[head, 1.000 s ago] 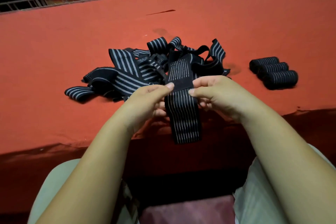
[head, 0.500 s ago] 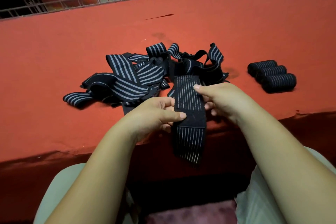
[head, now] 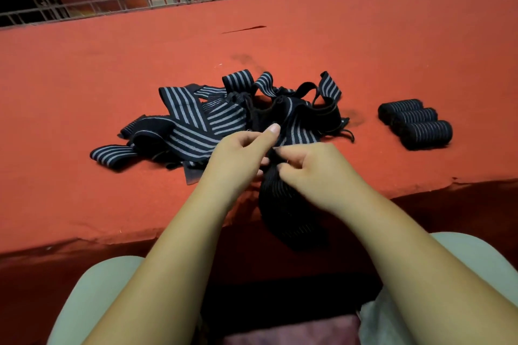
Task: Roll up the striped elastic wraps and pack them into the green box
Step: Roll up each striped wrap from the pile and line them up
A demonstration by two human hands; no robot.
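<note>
Two hands meet at the desk's near edge: the left hand (head: 241, 157) and right hand (head: 314, 173) both pinch the top of one striped wrap (head: 283, 204) with curled fingers, its tail hanging over the edge toward 6 o'clock. Just beyond, toward 11 o'clock, a tangled pile of loose wraps (head: 207, 126) lies on the red desk (head: 84, 78). Three rolled wraps (head: 414, 123) sit side by side, touching, at 2 o'clock.

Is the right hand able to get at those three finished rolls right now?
Probably yes: only bare red cloth lies between the right hand and the rolls, though it is pinching a wrap.
</note>
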